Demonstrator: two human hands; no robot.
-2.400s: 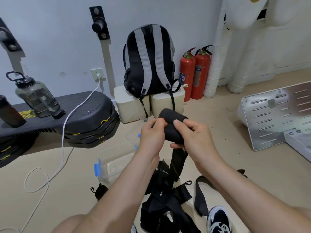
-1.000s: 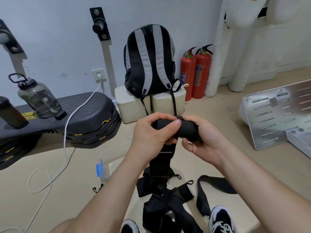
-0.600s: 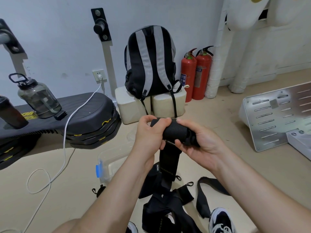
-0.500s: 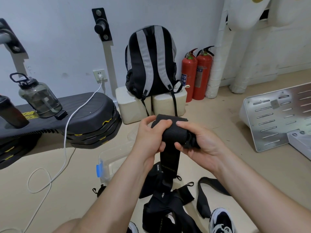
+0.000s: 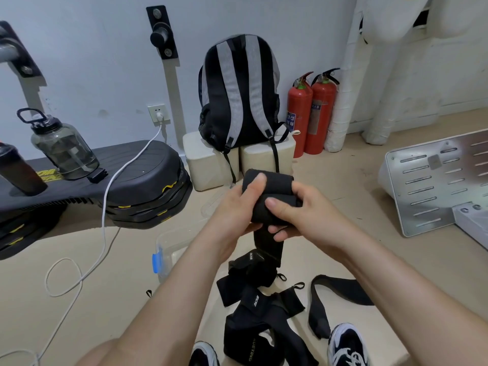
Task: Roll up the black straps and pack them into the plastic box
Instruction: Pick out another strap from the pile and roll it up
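Observation:
A partly rolled black strap [image 5: 274, 188] is held up in front of me by both hands. My left hand [image 5: 237, 207] grips the roll's left end, thumb on top. My right hand [image 5: 303, 210] wraps the right end, thumb pressed on the front. The strap's loose tail [image 5: 268, 247] hangs down to a heap of other black straps [image 5: 253, 307] on the floor. One more black strap [image 5: 335, 289] lies to the right of the heap. The clear plastic box [image 5: 165, 247] with a blue latch stands on the floor behind my left forearm, mostly hidden.
A backpack [image 5: 240, 93] sits on two cream blocks by the wall, with two red fire extinguishers [image 5: 311, 114] beside it. A black bench [image 5: 126, 170] at left carries a water jug [image 5: 63, 146]. A white cable [image 5: 103, 220] trails across the floor. A metal panel [image 5: 438, 178] lies right. My shoes [image 5: 346, 344] show below.
Both hands have kept turning the roll, which now shows another fold on top. The hanging tail is shorter and the heap's top strap has lifted slightly.

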